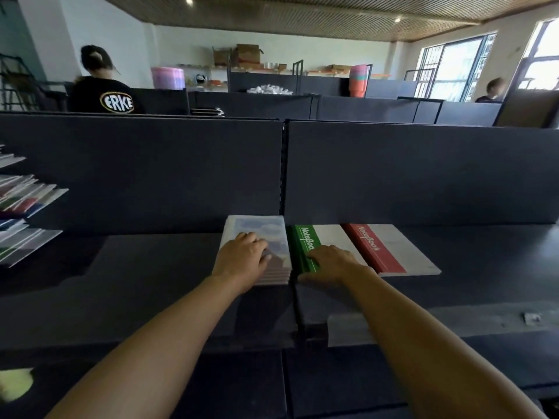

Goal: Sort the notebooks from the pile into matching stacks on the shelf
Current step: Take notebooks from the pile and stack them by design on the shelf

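Three notebook stacks lie side by side on the dark shelf [151, 267] against its back panel. A pale blue-and-white stack [257, 231] is on the left, a green "Notebook" stack [302, 240] in the middle, and a red "Notebook" stack [378, 249] on the right. My left hand [242, 258] rests flat on top of the pale stack. My right hand [329, 263] lies flat on the green stack, with its thumb down at the stack's near edge. At the far left, a messy pile of mixed notebooks [24, 204] spreads over the shelf.
A dark upright panel [423, 170] closes off the back of the shelf. A white label strip [348, 329] and a small tag [531, 318] sit on the shelf's front edge. Two people are beyond the partitions, one at the back left [102, 86] and one at the far right [493, 90].
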`<state>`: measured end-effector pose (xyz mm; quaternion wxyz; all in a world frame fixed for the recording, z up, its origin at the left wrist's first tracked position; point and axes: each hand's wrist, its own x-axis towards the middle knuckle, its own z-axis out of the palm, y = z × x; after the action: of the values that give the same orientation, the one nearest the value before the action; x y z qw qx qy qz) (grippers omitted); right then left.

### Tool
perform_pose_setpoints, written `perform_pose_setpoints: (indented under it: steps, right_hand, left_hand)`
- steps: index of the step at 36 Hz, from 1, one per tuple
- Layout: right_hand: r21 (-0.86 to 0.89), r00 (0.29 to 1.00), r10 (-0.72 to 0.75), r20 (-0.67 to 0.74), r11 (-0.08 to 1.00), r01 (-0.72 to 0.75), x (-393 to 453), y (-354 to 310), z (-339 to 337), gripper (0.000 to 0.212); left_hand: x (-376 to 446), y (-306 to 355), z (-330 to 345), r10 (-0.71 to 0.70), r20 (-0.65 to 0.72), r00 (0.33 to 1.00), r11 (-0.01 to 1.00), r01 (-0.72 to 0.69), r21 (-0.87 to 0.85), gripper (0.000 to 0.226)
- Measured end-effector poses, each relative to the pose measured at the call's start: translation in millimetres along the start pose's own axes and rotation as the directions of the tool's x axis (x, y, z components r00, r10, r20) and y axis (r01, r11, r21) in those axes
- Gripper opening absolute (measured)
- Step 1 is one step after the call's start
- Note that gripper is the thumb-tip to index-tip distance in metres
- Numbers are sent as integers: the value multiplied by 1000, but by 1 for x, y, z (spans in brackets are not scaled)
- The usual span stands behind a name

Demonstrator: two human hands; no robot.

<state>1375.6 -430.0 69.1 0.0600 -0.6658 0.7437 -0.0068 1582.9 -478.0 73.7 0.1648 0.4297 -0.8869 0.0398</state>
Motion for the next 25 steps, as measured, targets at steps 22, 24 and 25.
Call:
perform_pose_setpoints:
  steps: [22,24,25]
  right_hand:
    - [-51,876,-364,-318,929,367,20,-116,-25,43]
    - [-74,861,-404,-310,913,402,22,-137,-26,41]
    - [-76,854,-418,-311,906,416,23,-148,-26,41]
  left_hand:
    - [-82,-72,-41,-250,-105,962,962,260,87,29]
    - [-96,-87,-50,-277,-131,952,952,290,93,28]
    - [-103,-96,-55,-291,-139,947,947,306,100,27]
